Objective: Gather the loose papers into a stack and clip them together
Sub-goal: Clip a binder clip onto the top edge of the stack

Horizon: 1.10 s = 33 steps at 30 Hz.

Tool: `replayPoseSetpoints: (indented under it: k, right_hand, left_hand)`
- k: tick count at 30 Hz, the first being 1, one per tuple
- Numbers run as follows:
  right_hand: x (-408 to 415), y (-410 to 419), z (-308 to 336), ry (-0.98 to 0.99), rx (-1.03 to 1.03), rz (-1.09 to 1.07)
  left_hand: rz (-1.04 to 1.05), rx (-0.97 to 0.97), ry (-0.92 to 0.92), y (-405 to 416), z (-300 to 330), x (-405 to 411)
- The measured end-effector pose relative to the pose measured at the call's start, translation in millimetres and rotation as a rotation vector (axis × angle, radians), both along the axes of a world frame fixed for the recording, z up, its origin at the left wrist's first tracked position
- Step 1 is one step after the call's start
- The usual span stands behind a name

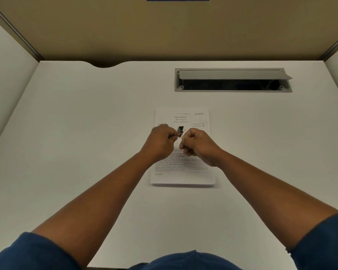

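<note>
A stack of printed white papers (200, 117) lies flat in the middle of the white desk (86, 133), its edges roughly squared. Above the stack's middle, both my hands hold a small black binder clip (180, 129). My left hand (160, 142) pinches one wire handle of the clip and my right hand (198, 147) pinches the other. The clip's black body points away from me, clear of the paper. My hands hide the middle lines of the top sheet.
A grey cable hatch (232, 79) with its lid raised is set into the desk at the back right. White side panels (6, 84) and a tan back partition (164, 32) enclose the desk. A curved cut-out (103, 64) notches the far edge.
</note>
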State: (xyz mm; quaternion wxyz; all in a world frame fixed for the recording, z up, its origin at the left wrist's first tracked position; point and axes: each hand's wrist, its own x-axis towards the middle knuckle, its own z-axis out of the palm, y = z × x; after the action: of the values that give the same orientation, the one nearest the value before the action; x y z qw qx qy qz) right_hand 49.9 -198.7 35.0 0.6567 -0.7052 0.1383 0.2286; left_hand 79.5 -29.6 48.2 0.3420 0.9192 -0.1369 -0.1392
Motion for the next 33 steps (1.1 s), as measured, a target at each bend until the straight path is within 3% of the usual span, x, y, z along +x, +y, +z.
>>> replayPoseSetpoints:
  k: [5,11,13,17,21,28,33]
  right_hand:
    - [3,-8,-5,-0.043,0.051,-0.012]
    - [7,-11,-6,-0.053,0.050,0.014]
    - [9,-12,-4,-0.054,0.076,0.005]
    - [9,-11,-4,-0.041,0.146,0.011]
    - [9,-9,-5,-0.018,0.210,-0.021]
    - [8,-8,-11,-0.007,0.276,-0.131]
    - [13,-1,-5,0.002,0.257,-0.162]
  left_hand:
    - [0.066,-0.018,-0.023,3,-4,12]
    - [0.316,-0.355,0.112,3,-3,18]
    - [0.383,-0.512,0.221,3,-3,20]
    - [0.467,-0.755,0.617,0,-2,19]
    - [0.513,-0.812,0.836,-1,-1,18]
    - [0.498,-0.853,0.943,6,-2,23]
    - [0.410,-0.755,0.965,2,-2,20]
